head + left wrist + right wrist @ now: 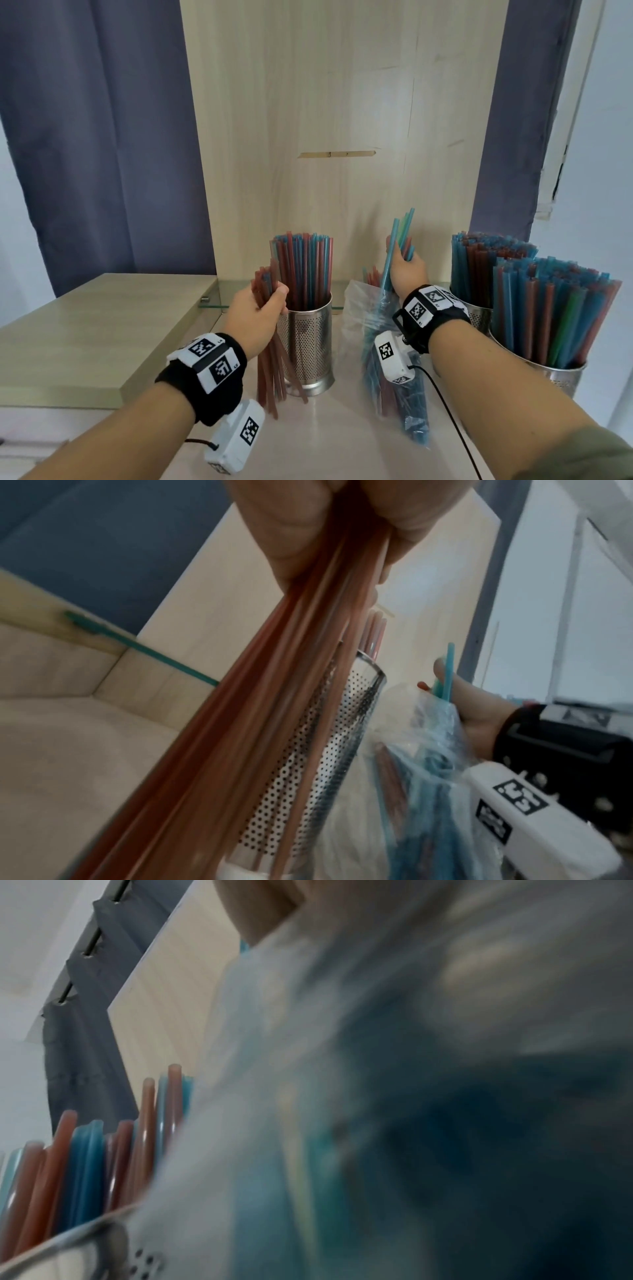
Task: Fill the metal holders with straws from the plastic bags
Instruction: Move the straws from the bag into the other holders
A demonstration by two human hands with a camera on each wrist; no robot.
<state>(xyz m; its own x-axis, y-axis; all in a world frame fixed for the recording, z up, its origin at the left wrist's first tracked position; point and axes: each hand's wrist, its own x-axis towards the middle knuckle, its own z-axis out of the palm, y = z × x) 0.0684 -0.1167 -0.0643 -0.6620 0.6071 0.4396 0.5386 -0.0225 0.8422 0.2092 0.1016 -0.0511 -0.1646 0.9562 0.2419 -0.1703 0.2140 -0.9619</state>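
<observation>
Left hand [258, 315] grips a bundle of red straws [270, 359], fingers curled round it, beside the centre metal holder [308, 339]; lower ends splay on the tabletop [325, 445], outside the holder. Right hand [407, 270] pinches a few blue straws [399, 240], drawn partly out of the plastic bag [380, 342] lying mid-tabletop. Two packed holders [555, 370] stand at the right edge.

Risks, as judged: centre holder is already dense, so the splayed red ends could catch its rim and buckle or scatter. Bag is unanchored; it may drag along with the blue straws. One teal straw [143, 650] already lies loose near the left rear corner.
</observation>
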